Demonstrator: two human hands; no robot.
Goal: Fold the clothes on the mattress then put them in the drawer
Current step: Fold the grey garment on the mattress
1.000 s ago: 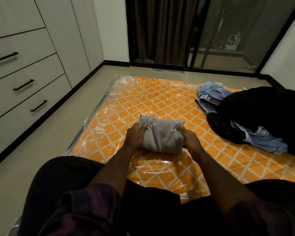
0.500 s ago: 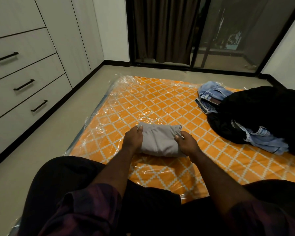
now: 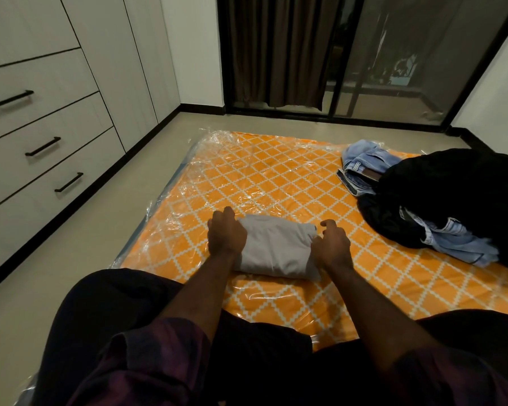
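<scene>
**Folded grey garment held between both hands**

Head view: the folded grey garment (image 3: pixel 276 250) lies on the plastic-wrapped orange mattress (image 3: pixel 270 177), directly between the two hands. The left hand (image 3: pixel 226 234) covers its left end, fingers curled over the edge. The right hand (image 3: pixel 333 243) touches its right end with bent fingers; whether it pinches the cloth cannot be told. Blue jeans (image 3: pixel 361 165) and a black garment (image 3: pixel 452 194) lie heaped well apart on the right. Closed drawers (image 3: pixel 56 127) stand on the left.

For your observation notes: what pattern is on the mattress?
The mattress is orange with a white diamond lattice; head view.
</scene>
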